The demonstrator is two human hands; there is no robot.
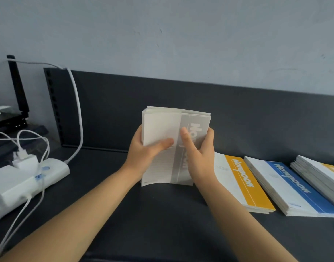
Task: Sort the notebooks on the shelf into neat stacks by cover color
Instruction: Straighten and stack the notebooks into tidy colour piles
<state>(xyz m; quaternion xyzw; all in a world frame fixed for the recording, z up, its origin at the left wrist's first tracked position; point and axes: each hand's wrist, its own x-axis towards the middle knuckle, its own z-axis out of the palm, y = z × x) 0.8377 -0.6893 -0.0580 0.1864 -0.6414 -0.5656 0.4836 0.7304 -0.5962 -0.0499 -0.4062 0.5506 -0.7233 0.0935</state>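
A dark matte shelf (162, 220) with a raised dark back panel (247, 114) runs under a pale grey wall (181, 35). At its middle the grey-banded notebooks (162, 121) stand on their lower edge on the shelf. The left hand (143, 151) and the right hand (201, 150) each have a grip curled round a side, thumbs on the front cover. To the right lie a yellow stack (243, 186), a blue stack (293, 190) and an edge stack (321, 173). A white power strip (30, 179) with cables sits at the left.

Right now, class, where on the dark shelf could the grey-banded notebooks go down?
Free: bare dark shelf between the white power strip and the yellow-banded notebook stack. Crowded: right of it, the blue-banded stack and a third stack.
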